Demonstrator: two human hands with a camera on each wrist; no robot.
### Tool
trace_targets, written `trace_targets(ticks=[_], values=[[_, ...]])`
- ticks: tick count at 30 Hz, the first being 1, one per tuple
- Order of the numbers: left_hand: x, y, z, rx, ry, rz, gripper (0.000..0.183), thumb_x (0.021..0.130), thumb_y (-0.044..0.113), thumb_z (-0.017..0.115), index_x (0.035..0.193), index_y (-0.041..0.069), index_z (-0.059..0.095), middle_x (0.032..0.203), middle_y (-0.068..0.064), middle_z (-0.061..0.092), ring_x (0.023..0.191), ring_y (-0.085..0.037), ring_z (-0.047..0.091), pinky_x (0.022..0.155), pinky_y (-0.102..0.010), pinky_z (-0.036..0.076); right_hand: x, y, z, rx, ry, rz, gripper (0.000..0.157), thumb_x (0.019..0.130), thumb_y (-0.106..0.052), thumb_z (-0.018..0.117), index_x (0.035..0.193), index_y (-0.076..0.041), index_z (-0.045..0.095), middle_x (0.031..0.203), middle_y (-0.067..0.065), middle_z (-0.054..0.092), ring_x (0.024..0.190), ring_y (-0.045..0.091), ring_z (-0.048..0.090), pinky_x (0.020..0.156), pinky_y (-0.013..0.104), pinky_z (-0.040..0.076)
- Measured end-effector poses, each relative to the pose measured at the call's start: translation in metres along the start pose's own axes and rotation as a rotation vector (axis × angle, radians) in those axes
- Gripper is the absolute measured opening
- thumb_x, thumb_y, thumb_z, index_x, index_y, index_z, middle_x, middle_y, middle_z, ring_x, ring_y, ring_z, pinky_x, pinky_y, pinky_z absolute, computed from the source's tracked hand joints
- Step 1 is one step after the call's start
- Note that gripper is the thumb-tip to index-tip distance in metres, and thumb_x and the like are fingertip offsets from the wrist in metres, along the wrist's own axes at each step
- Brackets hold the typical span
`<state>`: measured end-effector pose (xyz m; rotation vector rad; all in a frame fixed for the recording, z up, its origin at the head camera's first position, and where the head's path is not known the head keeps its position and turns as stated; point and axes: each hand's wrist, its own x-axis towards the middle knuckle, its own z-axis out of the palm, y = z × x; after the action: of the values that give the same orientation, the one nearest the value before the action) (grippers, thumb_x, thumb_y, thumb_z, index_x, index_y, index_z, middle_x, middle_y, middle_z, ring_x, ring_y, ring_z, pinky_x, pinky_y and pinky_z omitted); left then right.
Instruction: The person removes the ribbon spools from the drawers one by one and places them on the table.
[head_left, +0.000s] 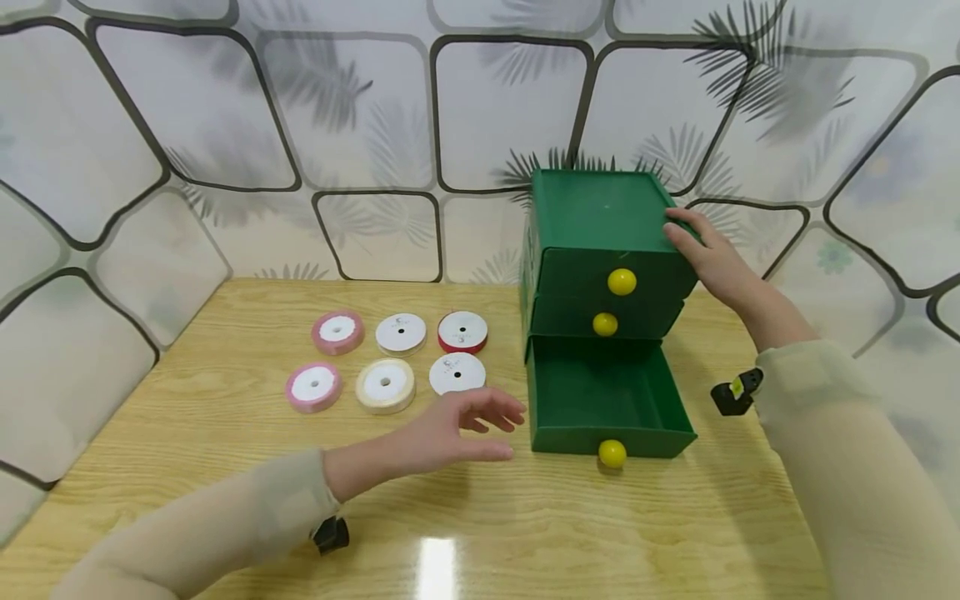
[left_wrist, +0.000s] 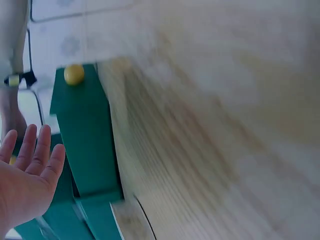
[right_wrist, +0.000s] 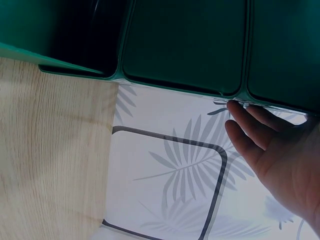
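A green three-drawer cabinet [head_left: 600,208] stands at the right of the table, with yellow ball knobs. Its bottom drawer [head_left: 570,440] is pulled out and looks bare inside; the upper two drawers are closed. My right hand [head_left: 716,257] rests at the cabinet's top right edge, fingers extended; the right wrist view shows those fingers [right_wrist: 247,132] along its side. Just left of the pulled-out drawer, my left hand [head_left: 450,429] hovers over the table, fingers loosely bent and holding nothing. Behind it, a white-faced ribbon spool [head_left: 446,379] is partly covered by the hand.
More ribbon spools lie in two rows left of the cabinet: pink ones [head_left: 315,404], a cream one [head_left: 371,400], a white one [head_left: 393,337] and a red one [head_left: 450,343]. A patterned cloth wall [head_left: 510,108] encloses the wooden table [head_left: 225,400] behind and at the sides.
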<state>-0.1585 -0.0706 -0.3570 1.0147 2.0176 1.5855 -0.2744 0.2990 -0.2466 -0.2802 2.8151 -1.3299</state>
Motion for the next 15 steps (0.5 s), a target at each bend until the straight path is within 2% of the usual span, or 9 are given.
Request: trace_targets(ticks=[5, 9, 15], values=[[0.002, 0.004, 0.016, -0.036, -0.073, -0.093, 0.042, 0.089, 0.017, 0.072, 0.128, 0.006, 0.059, 0.121, -0.01, 0.063, 0.11, -0.02, 0.061, 0.094, -0.048, 0.045, 0.001, 0.001, 0.0, 0.004, 0.0, 0.001, 0.069, 0.103, -0.05, 0.031, 0.157, -0.014, 0.009, 0.161, 0.017, -0.006, 0.143, 0.043, 0.0, 0.109, 0.065, 0.007], [0.008, 0.002, 0.028, -0.032, -0.108, -0.16, 0.041, 0.089, 0.017, 0.072, 0.128, 0.008, 0.06, 0.12, -0.007, 0.064, 0.108, -0.016, 0.061, 0.093, -0.04, 0.046, 0.0, 0.0, 0.0, 0.007, 0.002, 0.0, 0.069, 0.103, -0.05, 0.031, 0.157, -0.013, 0.009, 0.16, 0.017, -0.005, 0.143, 0.044, 0.001, 0.109, 0.065, 0.007], [0.019, -0.004, 0.043, 0.001, -0.168, -0.179, 0.041, 0.089, 0.018, 0.072, 0.127, 0.007, 0.06, 0.115, -0.003, 0.066, 0.102, -0.011, 0.063, 0.086, -0.027, 0.048, 0.0, 0.0, 0.001, 0.007, 0.009, -0.004, 0.069, 0.103, -0.049, 0.032, 0.157, -0.011, 0.01, 0.16, 0.018, -0.004, 0.143, 0.044, 0.003, 0.109, 0.064, 0.008]])
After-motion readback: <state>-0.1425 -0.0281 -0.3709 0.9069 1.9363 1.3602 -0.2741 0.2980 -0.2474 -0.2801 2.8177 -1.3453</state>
